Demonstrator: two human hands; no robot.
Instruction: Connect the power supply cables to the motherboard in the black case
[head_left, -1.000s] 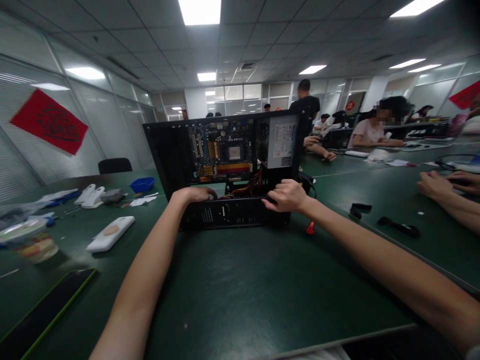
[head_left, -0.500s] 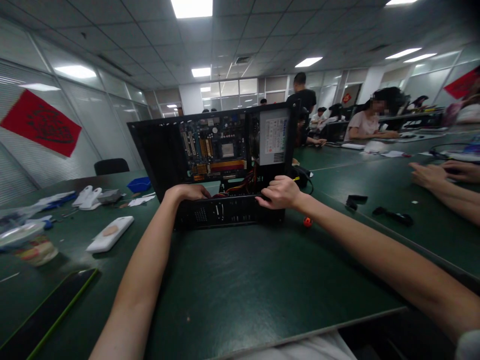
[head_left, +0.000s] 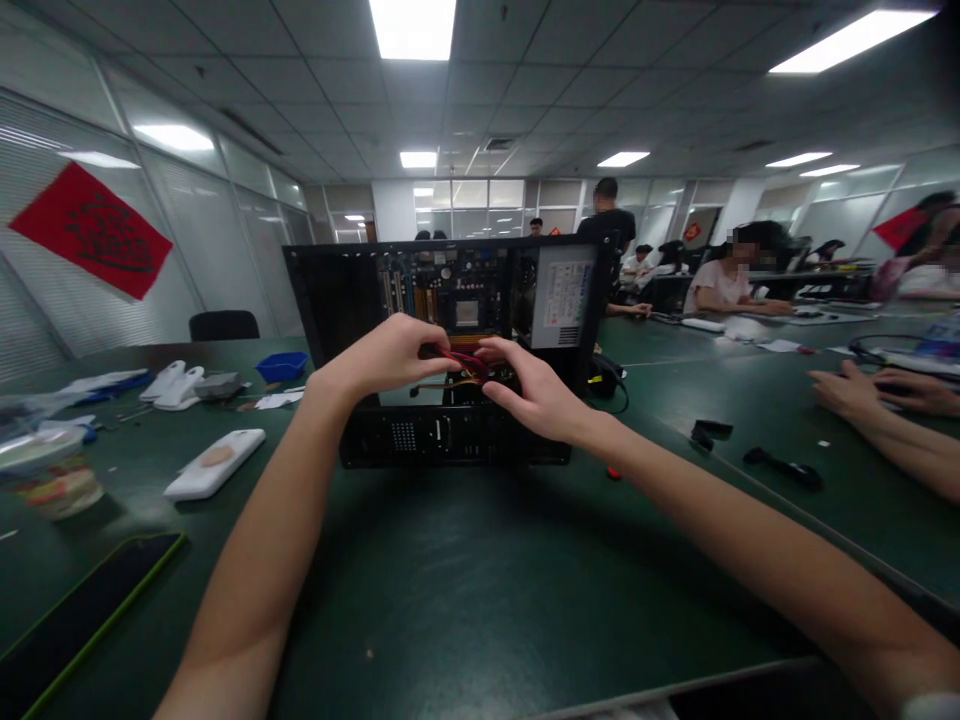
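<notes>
An open black computer case (head_left: 397, 440) stands on the green table in front of me. Inside it show the motherboard (head_left: 439, 285) and, at upper right, a grey power supply (head_left: 564, 295) with a printed label. My left hand (head_left: 394, 355) is pinched on a bundle of red, black and yellow power cables (head_left: 469, 367) in the case opening. From the right, my right hand (head_left: 529, 385) has its thumb and fingers around the same bundle. The cables partly hide the lower motherboard.
A white power bank-like block (head_left: 216, 465), a green-edged phone (head_left: 90, 610), a plastic cup (head_left: 56, 475) and a blue tray (head_left: 281, 367) lie to the left. To the right are black parts (head_left: 784, 467) and another person's hands (head_left: 847, 392). Several people sit farther back.
My left hand has come up out of the case with the power cables. My right hand has left the case's near edge and closed on the cables too.
</notes>
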